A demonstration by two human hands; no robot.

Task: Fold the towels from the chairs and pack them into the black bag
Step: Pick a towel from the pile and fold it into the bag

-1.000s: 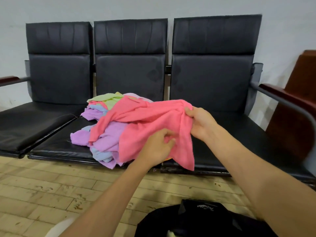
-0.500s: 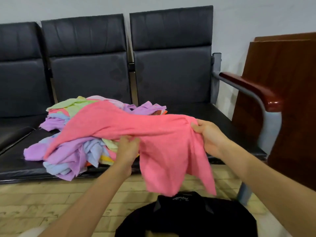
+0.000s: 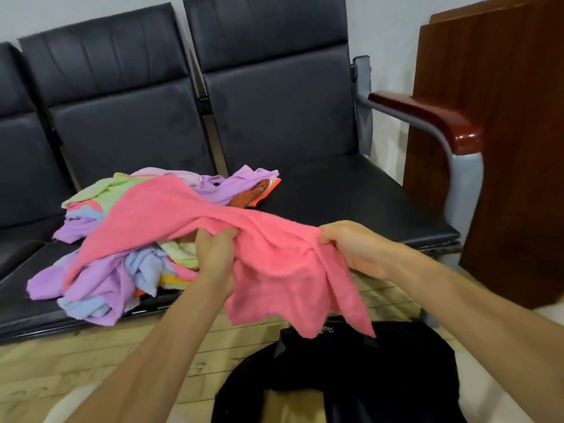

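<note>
A pink towel (image 3: 274, 264) stretches from the top of a heap of towels (image 3: 100, 276) out over the seat's front edge. My left hand (image 3: 215, 257) grips a bunch of it near its middle. My right hand (image 3: 354, 245) pinches its right edge, and the cloth hangs down between them. The heap, in purple, light blue, green and orange, lies on the middle black chair seat (image 3: 27, 303). The black bag (image 3: 381, 367) sits open on the floor right below the pink towel's hanging corner.
A row of black padded chairs (image 3: 274, 111) stands against a pale wall. The right seat (image 3: 351, 196) holds only the edge of the heap. A metal armrest with a red-brown wooden cap (image 3: 439, 120) and a dark wooden panel (image 3: 512, 148) stand at the right. Wooden floor (image 3: 76, 370) lies in front.
The pink towel has been pulled rightward and toward me off the heap. Both hands have kept their hold, and my view has swung to the right.
</note>
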